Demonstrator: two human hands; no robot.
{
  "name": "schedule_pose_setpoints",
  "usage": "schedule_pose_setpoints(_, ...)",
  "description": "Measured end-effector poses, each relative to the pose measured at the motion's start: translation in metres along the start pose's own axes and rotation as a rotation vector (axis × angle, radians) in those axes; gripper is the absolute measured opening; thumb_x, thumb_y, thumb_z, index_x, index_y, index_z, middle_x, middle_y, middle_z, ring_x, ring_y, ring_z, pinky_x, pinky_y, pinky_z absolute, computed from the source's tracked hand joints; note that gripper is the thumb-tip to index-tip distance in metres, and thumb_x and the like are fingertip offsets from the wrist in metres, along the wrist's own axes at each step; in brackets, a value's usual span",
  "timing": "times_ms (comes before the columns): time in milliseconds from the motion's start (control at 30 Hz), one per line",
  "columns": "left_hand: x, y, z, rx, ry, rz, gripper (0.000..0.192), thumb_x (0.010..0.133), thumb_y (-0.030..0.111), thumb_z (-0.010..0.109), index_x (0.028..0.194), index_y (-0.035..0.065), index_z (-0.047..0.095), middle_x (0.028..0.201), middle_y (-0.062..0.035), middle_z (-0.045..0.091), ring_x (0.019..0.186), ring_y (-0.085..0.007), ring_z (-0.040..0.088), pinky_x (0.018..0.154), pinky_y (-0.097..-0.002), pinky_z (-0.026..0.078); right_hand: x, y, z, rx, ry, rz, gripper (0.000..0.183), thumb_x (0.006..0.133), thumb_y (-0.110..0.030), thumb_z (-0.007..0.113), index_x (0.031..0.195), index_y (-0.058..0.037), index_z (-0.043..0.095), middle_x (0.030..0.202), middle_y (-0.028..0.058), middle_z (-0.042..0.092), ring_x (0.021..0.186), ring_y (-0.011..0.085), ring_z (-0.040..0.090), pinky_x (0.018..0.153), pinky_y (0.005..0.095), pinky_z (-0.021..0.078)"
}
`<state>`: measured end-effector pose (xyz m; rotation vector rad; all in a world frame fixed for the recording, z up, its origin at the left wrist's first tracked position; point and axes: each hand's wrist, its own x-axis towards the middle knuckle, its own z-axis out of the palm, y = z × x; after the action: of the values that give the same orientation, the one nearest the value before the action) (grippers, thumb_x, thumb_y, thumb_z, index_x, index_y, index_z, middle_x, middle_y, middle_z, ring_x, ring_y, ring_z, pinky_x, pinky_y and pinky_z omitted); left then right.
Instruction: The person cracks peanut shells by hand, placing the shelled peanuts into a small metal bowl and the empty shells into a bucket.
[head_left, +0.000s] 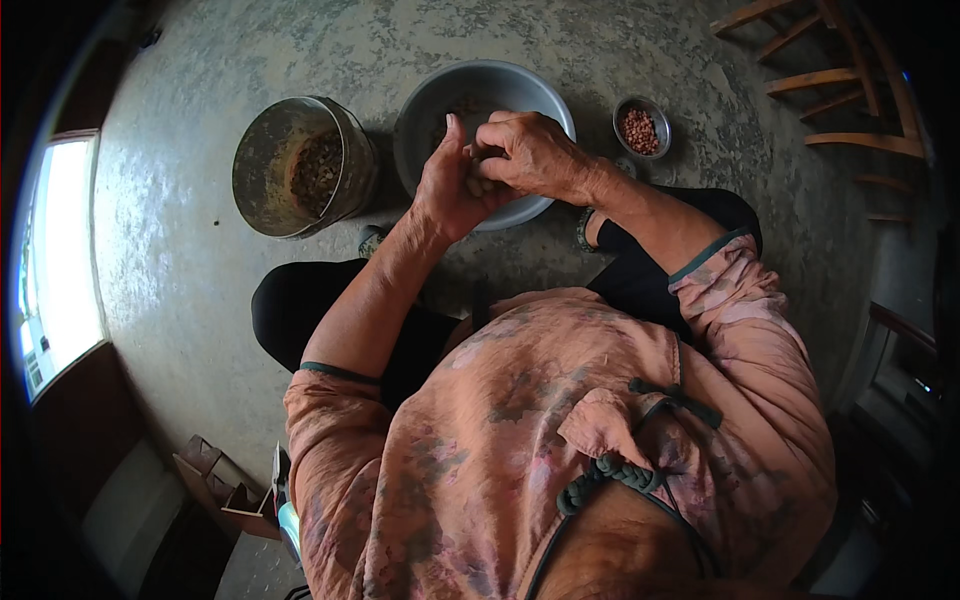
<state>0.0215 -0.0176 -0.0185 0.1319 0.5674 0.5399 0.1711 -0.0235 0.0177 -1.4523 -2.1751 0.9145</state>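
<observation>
My left hand (450, 187) is turned palm up over a grey basin (551, 94), its thumb sticking up. Several pale peanuts in their shells (478, 185) lie in its palm. From the right, my right hand (529, 154) reaches across, its bent fingertips pinched together against the left fingers. What sits between those fingertips is mostly hidden; it seems to be a peanut. Inside the basin, some brownish peanuts (469, 106) show in shadow behind the hands. The hands cover much of the basin's middle.
Left of the basin stands a worn metal bucket (259, 165) with broken peanut shells (319, 172) inside. A small metal bowl (666, 124) of reddish peanut kernels (639, 132) sits on the concrete floor (180, 247) at right. A wooden chair (817, 81) lies beyond it. My knees flank the basin.
</observation>
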Motion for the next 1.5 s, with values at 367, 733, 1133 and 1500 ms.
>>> schedule_pose_setpoints(367,-0.003,0.007,-0.010,0.093,0.094,0.125,0.035,0.092,0.032,0.044,0.105,0.0006,0.051,0.095,-0.0114,0.059,0.084,-0.0195,0.059,0.066,-0.0311,0.048,0.009,0.011,-0.022,0.819,0.051,0.194,0.017,0.080,-0.007,0.060,0.095,0.0005,0.059,0.085,0.0044,0.062,0.079,0.0101,0.058,0.073,0.0228,0.0470)
schedule_pose_setpoints(733,-0.006,0.011,-0.007,0.118,0.098,0.297,0.011,0.088,0.012,0.053,0.091,0.0018,0.055,0.080,-0.0060,0.058,0.068,-0.0129,0.057,0.047,-0.0223,0.043,0.008,0.011,-0.010,0.713,0.113,0.048,0.012,0.078,-0.006,0.063,0.088,-0.0009,0.059,0.078,0.0036,0.061,0.076,0.0095,0.058,0.071,0.0242,0.0482)
schedule_pose_setpoints(1133,-0.006,0.016,-0.010,0.205,0.086,0.332,0.009,0.087,0.011,0.055,0.089,0.0025,0.056,0.081,-0.0062,0.059,0.068,-0.0126,0.057,0.048,-0.0221,0.043,0.007,0.011,-0.012,0.744,0.152,0.070,0.013,0.081,-0.008,0.061,0.091,-0.0004,0.061,0.083,0.0049,0.063,0.079,0.0109,0.058,0.071,0.0238,0.0477)
schedule_pose_setpoints(1500,-0.006,0.015,-0.011,0.143,0.004,0.298,0.013,0.087,0.015,0.055,0.089,0.0026,0.055,0.081,-0.0054,0.058,0.067,-0.0117,0.055,0.048,-0.0228,0.042,0.008,0.007,-0.005,1.033,0.075,0.071,0.018,0.084,-0.011,0.060,0.096,0.0021,0.059,0.086,0.0073,0.062,0.075,0.0126,0.060,0.072,0.0258,0.0495)
